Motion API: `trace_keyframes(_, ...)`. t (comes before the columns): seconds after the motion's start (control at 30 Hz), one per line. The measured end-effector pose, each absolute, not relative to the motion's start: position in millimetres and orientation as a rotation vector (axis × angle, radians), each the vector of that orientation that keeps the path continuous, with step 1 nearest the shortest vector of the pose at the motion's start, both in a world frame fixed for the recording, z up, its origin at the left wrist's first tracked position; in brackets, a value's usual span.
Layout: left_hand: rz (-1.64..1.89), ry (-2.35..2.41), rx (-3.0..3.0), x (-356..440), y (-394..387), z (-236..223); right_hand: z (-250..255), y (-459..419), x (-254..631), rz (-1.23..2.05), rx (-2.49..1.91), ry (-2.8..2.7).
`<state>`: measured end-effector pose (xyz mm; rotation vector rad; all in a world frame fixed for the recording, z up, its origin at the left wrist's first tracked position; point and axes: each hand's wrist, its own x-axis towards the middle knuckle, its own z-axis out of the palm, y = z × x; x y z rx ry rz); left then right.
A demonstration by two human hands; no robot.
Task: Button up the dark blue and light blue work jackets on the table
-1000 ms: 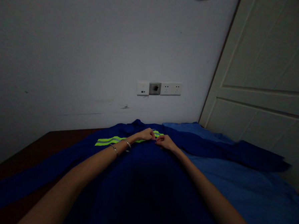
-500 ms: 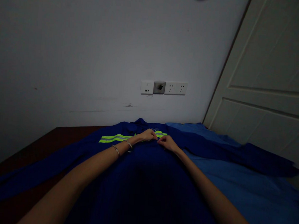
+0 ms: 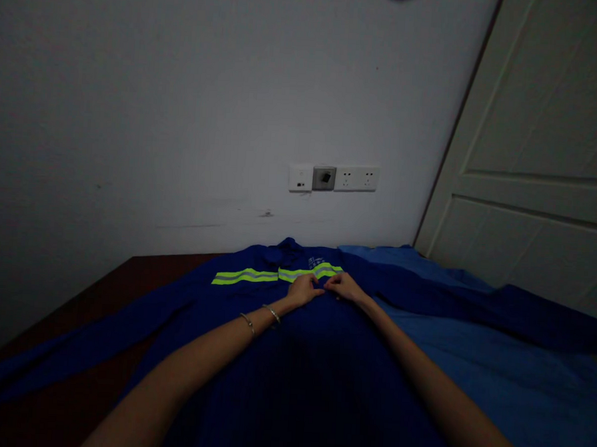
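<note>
A dark blue work jacket (image 3: pixel 247 297) lies spread out, front up, its collar toward the wall and its sleeves stretched to both sides. A yellow-green reflective band (image 3: pixel 246 276) with a grey stripe crosses the chest, and white lettering (image 3: pixel 316 261) sits just above it. Just below the band, my left hand (image 3: pixel 302 290), bracelets on its wrist, has thumb and fingers curled at the jacket's cloth. Close beside it, my right hand (image 3: pixel 346 287) pinches the cloth with its fingertips. Whatever small part lies between the fingertips is too dark to make out.
Under the jacket is a dark red-brown tabletop (image 3: pixel 125 288). Lighter blue cloth (image 3: pixel 471 366) lies under the right sleeve. Behind stands a pale wall (image 3: pixel 184 111) with a row of sockets (image 3: pixel 355 178). A white panelled door (image 3: pixel 542 163) is at the right.
My left hand has shifted right and slightly down, off the reflective band, uncovering more of it and the lettering. Both hands stay close together. The whole view has shifted slightly.
</note>
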<state>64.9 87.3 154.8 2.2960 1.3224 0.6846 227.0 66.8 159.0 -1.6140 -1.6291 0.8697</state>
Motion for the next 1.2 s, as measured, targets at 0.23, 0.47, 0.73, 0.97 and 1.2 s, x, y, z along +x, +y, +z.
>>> trace_keyframes(0.23, 0.751, 1.401, 2.315, 64, 77, 146, 174, 71, 222, 0.707, -1.727, -1.919)
trace_keyframes(0.47, 0.738, 1.397, 2.328, 63, 70, 151, 199, 82, 214, 0.6, -1.8, -2.137)
trace_keyframes(0.73, 0.743, 1.41, 2.347, 63, 64, 154, 207, 91, 216, 0.615, -1.828, -2.179)
trace_keyframes(0.97, 0.743, 1.421, 2.345, 64, 65, 151, 214, 82, 215, 0.545, -1.798, -2.275)
trace_keyframes(1.2, 0.737, 1.444, 2.308, 66, 69, 149, 199, 71, 222, 0.236, -1.687, -2.317)
